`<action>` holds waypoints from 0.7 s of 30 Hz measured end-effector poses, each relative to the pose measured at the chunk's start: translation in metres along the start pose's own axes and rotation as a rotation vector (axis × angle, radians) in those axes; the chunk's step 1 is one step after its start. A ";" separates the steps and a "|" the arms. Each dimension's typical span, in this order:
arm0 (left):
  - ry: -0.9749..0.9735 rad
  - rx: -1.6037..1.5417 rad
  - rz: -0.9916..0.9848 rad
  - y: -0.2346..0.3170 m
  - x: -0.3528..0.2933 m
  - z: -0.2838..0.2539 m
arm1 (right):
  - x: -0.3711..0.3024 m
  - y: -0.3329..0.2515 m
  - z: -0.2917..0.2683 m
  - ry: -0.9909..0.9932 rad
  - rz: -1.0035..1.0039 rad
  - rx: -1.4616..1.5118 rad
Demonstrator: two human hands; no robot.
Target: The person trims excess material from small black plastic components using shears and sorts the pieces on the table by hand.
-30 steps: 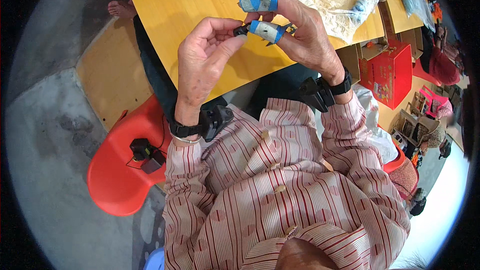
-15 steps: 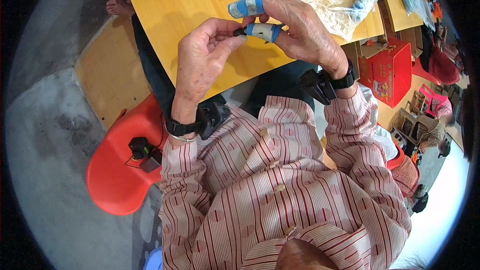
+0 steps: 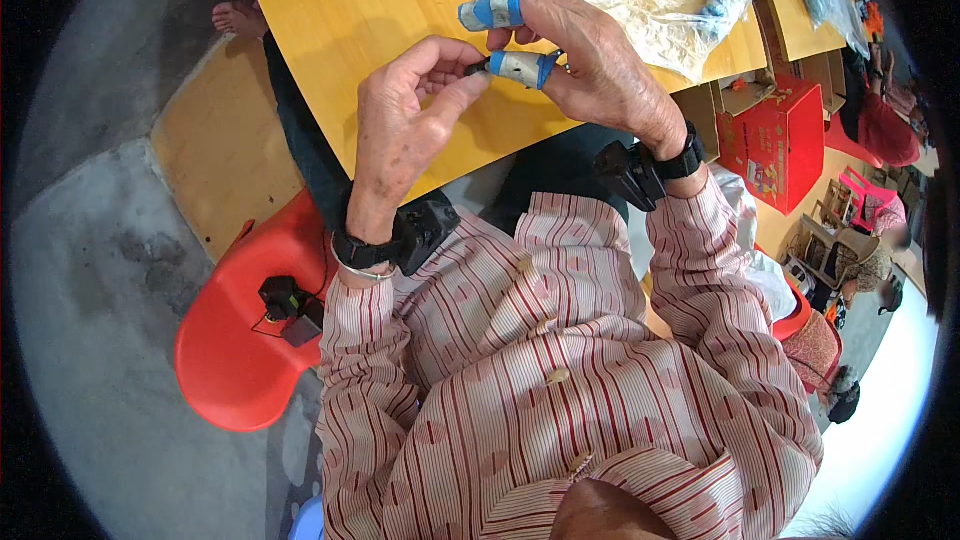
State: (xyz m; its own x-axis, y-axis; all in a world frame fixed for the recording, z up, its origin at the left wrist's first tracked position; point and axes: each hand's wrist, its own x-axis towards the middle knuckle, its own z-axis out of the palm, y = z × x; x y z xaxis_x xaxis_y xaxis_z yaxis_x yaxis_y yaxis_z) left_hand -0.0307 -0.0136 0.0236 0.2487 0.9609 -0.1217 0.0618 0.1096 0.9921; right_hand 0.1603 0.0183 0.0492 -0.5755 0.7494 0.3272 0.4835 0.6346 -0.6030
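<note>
Over the yellow table [image 3: 330, 50], my left hand [image 3: 405, 130] pinches a small dark piece [image 3: 476, 68] between thumb and fingertips; its kind is too small to tell. From the right, my right hand [image 3: 600, 55] meets it, the tip of its taped thumb at the dark piece. Blue and whitish tape wraps this thumb and the forefinger, which is stretched out above with a gap between them. Its other fingers curl behind, partly hidden. A small dark loop shows beside the thumb's base, and whatever those fingers hold cannot be made out.
Beyond my right hand lies a clear plastic bag [image 3: 640, 0] of cream-coloured pieces. A red carton [image 3: 775, 145] stands right of the table. At left is a red chair [image 3: 235, 340] with a small black device [image 3: 285, 297] on it. Another person's bare foot [image 3: 238, 18] shows past the table.
My right hand has shifted slightly, and the small dark loop by its thumb shows more. My left hand keeps its pinch on the dark piece, nearly in place.
</note>
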 end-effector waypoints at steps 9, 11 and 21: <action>-0.006 -0.348 -0.103 -0.004 -0.002 0.001 | -0.004 0.001 -0.006 0.015 0.126 0.061; 0.018 -0.516 -0.117 -0.006 -0.001 0.001 | -0.004 0.001 -0.008 0.014 0.058 -0.025; 0.057 -0.578 -0.141 -0.001 -0.002 0.005 | -0.003 -0.016 0.006 0.021 -0.079 -0.566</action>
State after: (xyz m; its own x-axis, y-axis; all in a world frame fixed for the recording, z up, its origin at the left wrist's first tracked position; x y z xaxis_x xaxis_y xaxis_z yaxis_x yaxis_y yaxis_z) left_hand -0.0262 -0.0169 0.0229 0.2231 0.9375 -0.2670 -0.4497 0.3420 0.8251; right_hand 0.1508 0.0046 0.0534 -0.6141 0.6955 0.3730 0.7208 0.6868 -0.0938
